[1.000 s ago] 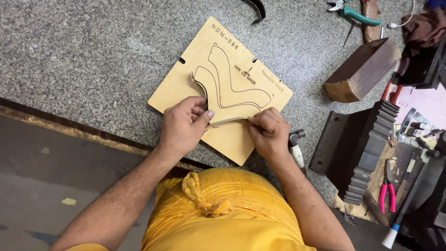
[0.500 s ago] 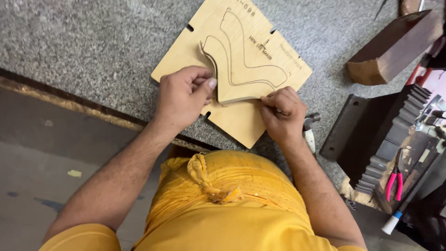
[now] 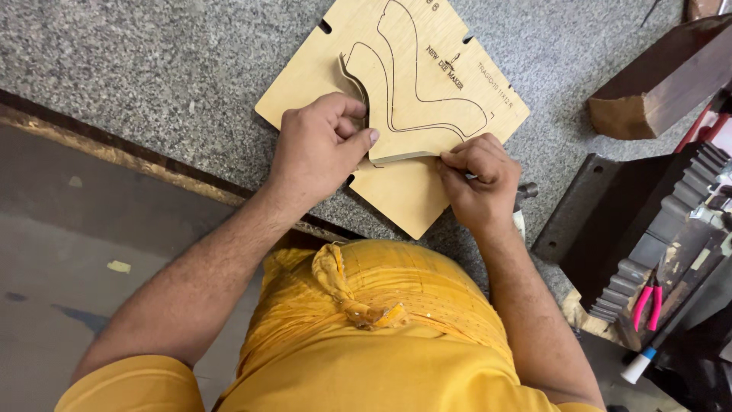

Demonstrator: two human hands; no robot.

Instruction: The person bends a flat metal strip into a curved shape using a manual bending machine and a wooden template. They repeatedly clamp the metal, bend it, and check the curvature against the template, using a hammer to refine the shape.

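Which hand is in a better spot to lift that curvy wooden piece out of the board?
Probably the left hand: its fingers curl over the raised edge of the curvy cut-out piece. The right hand only pinches the low corner against the plywood board.

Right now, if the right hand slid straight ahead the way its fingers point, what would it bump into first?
The right hand points left along the plywood board. It already pinches the near edge of the raised cut-out piece. Past that, it would probably meet the left hand, whose thumb presses the same piece, though depth is unclear.
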